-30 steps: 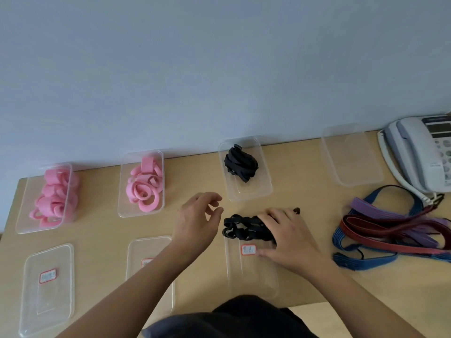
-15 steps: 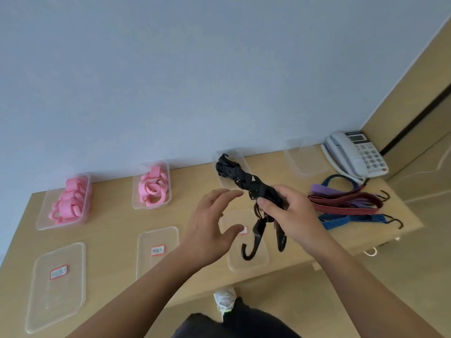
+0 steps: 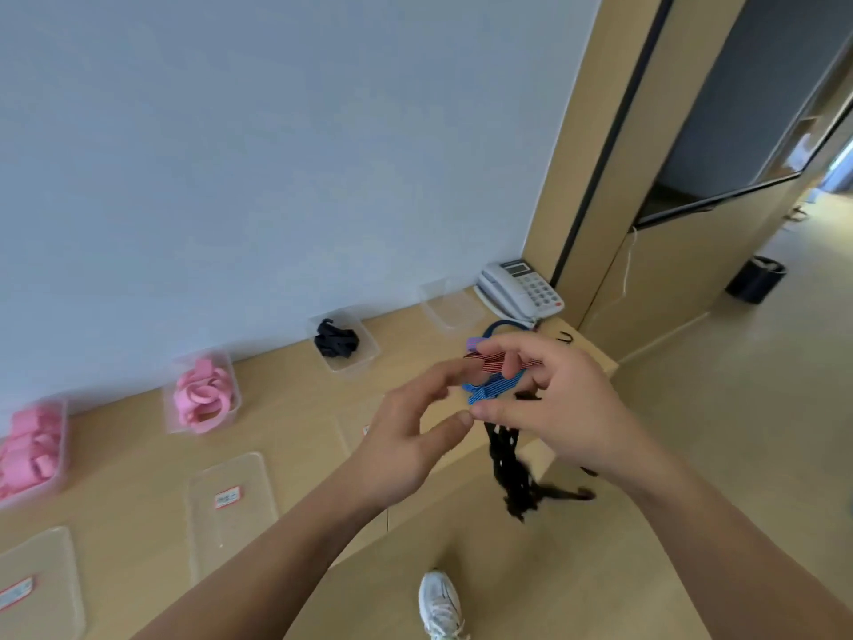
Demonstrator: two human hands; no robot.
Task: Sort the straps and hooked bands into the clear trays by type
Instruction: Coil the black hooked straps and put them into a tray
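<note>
**Black hooked band** (image 3: 507, 468): hangs straight down from the underside of the right hand (image 3: 567, 408). It is seen against the near table edge and the floor. It is motion-blurred, so the hook ends are only partly legible. A dark piece of it shows between the bent fingers (image 3: 521, 346), so the hand grips it in the palm. The exact hold is hidden.

**Right hand:** up in front of the right end of the table (image 3: 286, 385), back toward the camera. The thumb points left and the fingers curl inward round the band.

**Left hand** (image 3: 406, 436): just beside the right, palm facing it, fingers loosely spread and slightly bent, holding nothing. Its thumb tip lies very near the right thumb tip; I cannot tell whether they touch.

**On the table behind the hands:** a loose heap of coloured hooked bands (image 3: 489, 391) in blue, red and purple, partly covered by the right fingers.

**Back row of containers, along the wall, left to right:**
- far-left tray (image 3: 64, 436), heaped with pink straps (image 3: 30, 448)
- second tray (image 3: 235, 376), holding pink strap loops (image 3: 203, 394)
- third tray (image 3: 371, 351), holding a black band bundle (image 3: 337, 341)
- fourth tray (image 3: 450, 307), with nothing visible in it, next to the telephone (image 3: 521, 288)

**Front row:** two labelled trays (image 3: 240, 524), each with a red-bordered label; the text is unreadable.

**Floor:** a white shoe (image 3: 438, 602) below the hands.
</note>
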